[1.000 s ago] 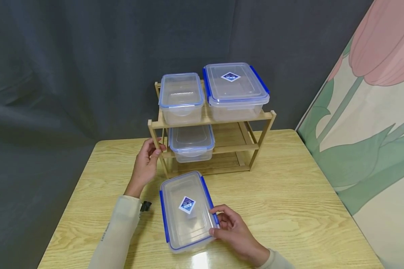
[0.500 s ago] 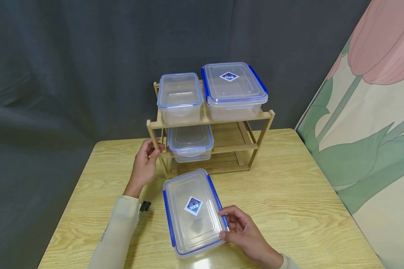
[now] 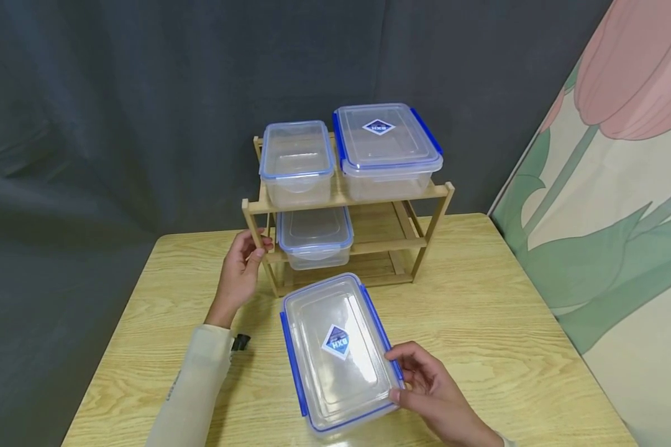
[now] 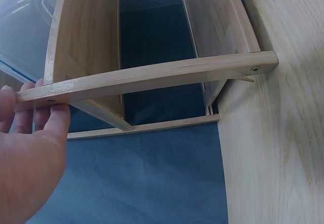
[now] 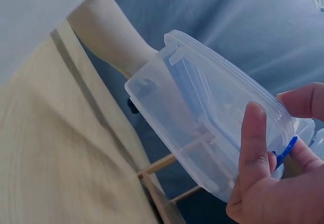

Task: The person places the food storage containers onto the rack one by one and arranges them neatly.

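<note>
My right hand grips a clear plastic food container by its right side near the front corner, thumb on the lid. Its lid has blue side clips and a diamond-shaped label, and in the right wrist view the container is held above the table, tilted. At the left, my left hand holds the front left leg of a wooden shelf rack. The left wrist view shows its fingers curled round that wooden leg.
On the rack's top stand a lidded container at left and a larger one with blue clips at right. Another container sits on the middle shelf, at left. The wooden table extends right of the rack; a dark curtain hangs behind.
My right hand has moved the food container to the right, turning it slightly and bringing it a little closer to the camera. My left hand stays on the rack's leg.
</note>
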A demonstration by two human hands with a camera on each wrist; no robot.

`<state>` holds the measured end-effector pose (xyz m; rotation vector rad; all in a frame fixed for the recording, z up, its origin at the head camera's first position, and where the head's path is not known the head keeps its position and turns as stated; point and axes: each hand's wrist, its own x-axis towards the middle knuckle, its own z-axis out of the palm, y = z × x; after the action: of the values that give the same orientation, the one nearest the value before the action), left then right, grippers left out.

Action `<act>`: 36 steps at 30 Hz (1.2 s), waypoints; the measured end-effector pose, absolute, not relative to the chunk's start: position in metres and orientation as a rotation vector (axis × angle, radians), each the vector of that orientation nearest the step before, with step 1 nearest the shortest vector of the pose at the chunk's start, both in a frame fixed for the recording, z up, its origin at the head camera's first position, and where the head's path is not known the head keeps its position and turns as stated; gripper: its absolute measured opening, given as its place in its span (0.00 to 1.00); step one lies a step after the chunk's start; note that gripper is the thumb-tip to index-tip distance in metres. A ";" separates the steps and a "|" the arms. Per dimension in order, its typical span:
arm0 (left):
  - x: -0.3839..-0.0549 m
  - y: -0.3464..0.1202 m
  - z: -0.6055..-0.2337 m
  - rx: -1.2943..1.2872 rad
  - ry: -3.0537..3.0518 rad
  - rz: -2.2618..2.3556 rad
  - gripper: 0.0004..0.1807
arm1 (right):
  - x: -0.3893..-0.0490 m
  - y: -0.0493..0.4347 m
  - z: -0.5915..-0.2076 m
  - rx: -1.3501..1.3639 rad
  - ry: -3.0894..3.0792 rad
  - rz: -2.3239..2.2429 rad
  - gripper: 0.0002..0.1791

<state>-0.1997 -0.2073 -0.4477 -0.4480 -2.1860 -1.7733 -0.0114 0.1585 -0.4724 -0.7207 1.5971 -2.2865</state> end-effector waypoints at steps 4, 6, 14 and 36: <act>-0.199 -0.207 -0.451 -0.465 -2.153 -1.779 0.20 | -0.011 0.166 -0.468 -0.743 1.589 -2.296 0.30; -0.199 -0.206 -0.452 -0.467 -2.142 -1.793 0.21 | -0.011 0.169 -0.466 -0.730 1.586 -2.299 0.30; -0.199 -0.204 -0.453 -0.458 -2.121 -1.834 0.23 | -0.008 0.180 -0.461 -0.694 1.562 -2.321 0.31; -0.200 -0.204 -0.454 -0.485 -2.107 -1.786 0.22 | -0.016 0.211 -0.435 -0.668 1.551 -2.395 0.35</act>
<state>-0.1999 -0.2044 -0.4538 -0.4850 -2.1069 -1.7863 -0.0156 0.2113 -0.4349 -0.6676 1.5507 -2.3950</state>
